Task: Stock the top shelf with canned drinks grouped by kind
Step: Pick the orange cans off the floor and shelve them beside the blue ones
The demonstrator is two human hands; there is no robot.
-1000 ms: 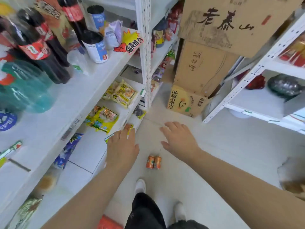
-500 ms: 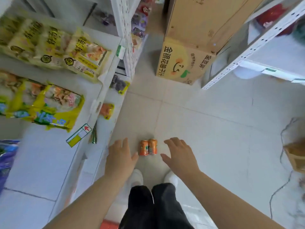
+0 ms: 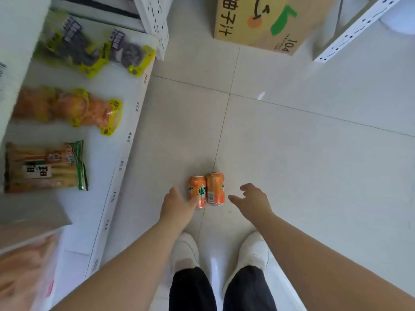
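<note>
both spread hands lowered; left hand [image 3: 177, 207] touching two upright orange cans [image 3: 206, 190].

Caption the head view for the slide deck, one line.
Both hands reach down to two orange cans on the floor tiles: left hand touching one, right hand open beside them.

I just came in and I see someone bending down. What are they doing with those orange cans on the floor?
A person is reaching down with both hands toward two orange cans that stand upright, side by side and touching, on the tiled floor just ahead of their white shoes. The left hand is right at the left can, fingers against its side. The right hand is open, a little to the right of the other can, not touching it. Neither can is lifted yet. Snack packets lie on the low shelf beside them.
</note>
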